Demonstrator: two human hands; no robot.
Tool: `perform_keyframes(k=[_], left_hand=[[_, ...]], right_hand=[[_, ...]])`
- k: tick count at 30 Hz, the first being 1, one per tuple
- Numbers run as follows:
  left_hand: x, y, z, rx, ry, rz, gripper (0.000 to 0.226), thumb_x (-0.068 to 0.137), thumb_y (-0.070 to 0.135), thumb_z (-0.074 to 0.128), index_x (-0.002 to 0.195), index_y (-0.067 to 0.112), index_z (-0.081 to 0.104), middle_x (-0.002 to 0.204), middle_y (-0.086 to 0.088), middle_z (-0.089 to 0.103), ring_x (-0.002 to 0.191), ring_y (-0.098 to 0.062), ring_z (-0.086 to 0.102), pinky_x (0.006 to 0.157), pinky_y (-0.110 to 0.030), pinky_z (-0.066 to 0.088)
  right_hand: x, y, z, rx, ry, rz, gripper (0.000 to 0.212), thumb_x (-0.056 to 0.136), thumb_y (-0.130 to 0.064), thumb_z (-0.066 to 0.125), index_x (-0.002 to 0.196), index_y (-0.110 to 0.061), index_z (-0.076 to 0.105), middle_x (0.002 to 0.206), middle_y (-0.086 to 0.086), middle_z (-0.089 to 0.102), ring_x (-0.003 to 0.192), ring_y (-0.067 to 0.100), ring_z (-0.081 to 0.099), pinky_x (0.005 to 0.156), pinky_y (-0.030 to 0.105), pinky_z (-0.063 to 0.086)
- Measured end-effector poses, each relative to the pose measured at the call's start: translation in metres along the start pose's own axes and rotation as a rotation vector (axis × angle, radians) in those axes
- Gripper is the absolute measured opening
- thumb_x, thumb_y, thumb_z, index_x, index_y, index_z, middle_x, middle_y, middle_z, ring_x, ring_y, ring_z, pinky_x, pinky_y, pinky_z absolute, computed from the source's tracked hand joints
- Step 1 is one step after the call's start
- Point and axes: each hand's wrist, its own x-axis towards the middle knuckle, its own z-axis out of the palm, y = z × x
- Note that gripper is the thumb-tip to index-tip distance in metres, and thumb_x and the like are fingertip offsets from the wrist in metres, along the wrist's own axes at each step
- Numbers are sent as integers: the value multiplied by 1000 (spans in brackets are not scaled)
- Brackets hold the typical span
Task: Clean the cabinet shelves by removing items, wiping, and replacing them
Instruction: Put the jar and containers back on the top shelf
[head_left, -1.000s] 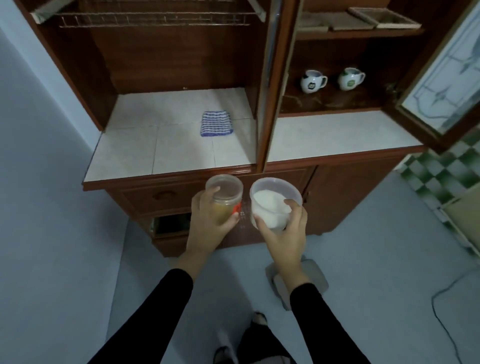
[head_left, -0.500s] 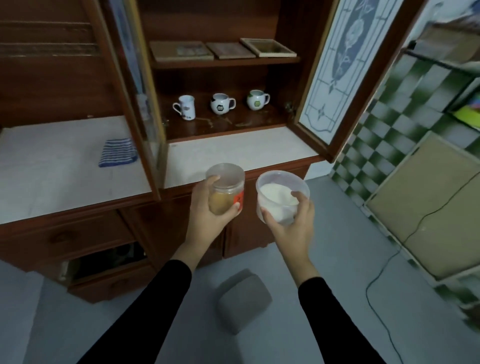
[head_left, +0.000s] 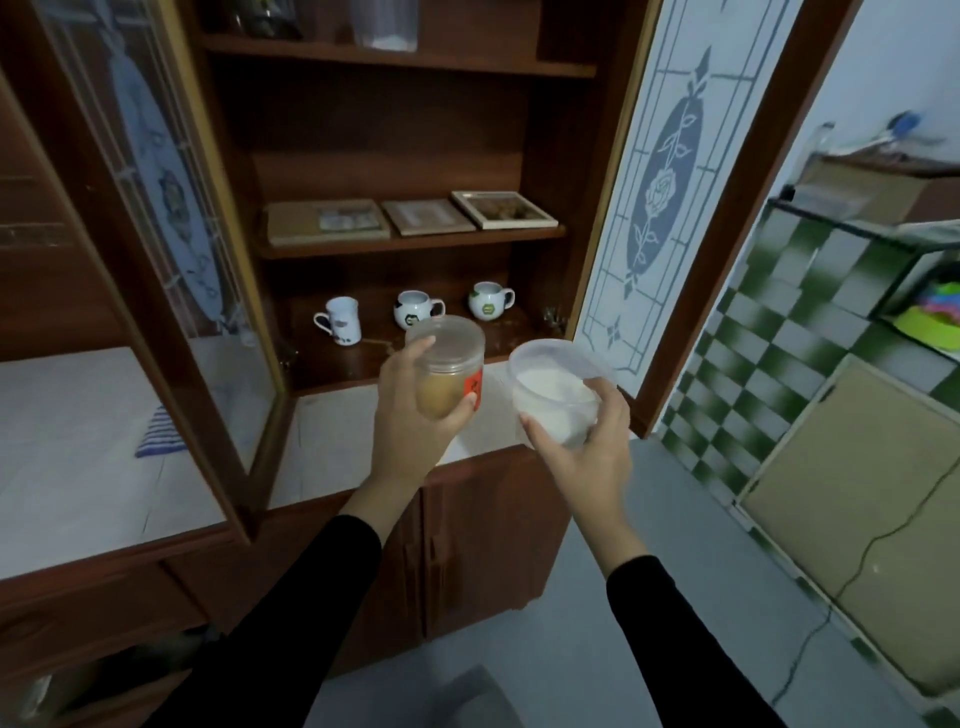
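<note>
Nearest to me, the left hand had fingers and thumb curled round a clear lidded jar of brown contents, held roughly upright. Just beside it, the right hand gripped a round clear tub of white contents from below and behind, its top tipped slightly toward me. Both containers hung above the tiled counter, apart from each other and touching nothing else. Beyond them, between two open glazed doors, lay the lowest shelf, carrying three mugs in a row toward its back. I judged this to be the replacing step: the shelf stood straight ahead of the jar, with bare board in front of the mugs. The left hand appeared the nearer to it, so I expected the jar to go in first. A striped cloth lay on the counter well to the left. Flat frames occupied the shelf above
</note>
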Motion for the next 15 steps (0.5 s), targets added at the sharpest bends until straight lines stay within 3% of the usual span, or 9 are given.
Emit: perform_keyframes(k=[2,5,9,15], left_hand=[[34,-2,2,-20,24,20,82,72,24,84,133,51,36,133,27,38,123,11,39,95,-22,43],[85,-5,5,-62,36,59,78,73,28,82,135,48,38,139,8,45,125,4,45,101,-35,49],[154,4,7,-77,71,106,81,74,29,83,136,50,37,143,12,42,123,16,40,104,-29,44],[246,27,16,-90,162,208,87,72,38,81,143,44,31,146,12,40,132,-7,45,106,-39,45]], right_hand=[[29,-7,13,35,32,-17,77,69,-50,82,130,-31,39,130,-6,48,118,13,48,91,33,50],[73,-20,33,43,77,-46,77,68,-55,81,128,-35,37,128,-9,49,117,13,50,88,36,52],[134,-38,58,72,130,-64,77,68,-55,80,128,-35,37,127,-11,48,116,12,50,87,43,54],[227,-62,79,140,203,-120,82,66,-58,79,131,-37,34,131,-12,49,121,13,51,92,45,51]])
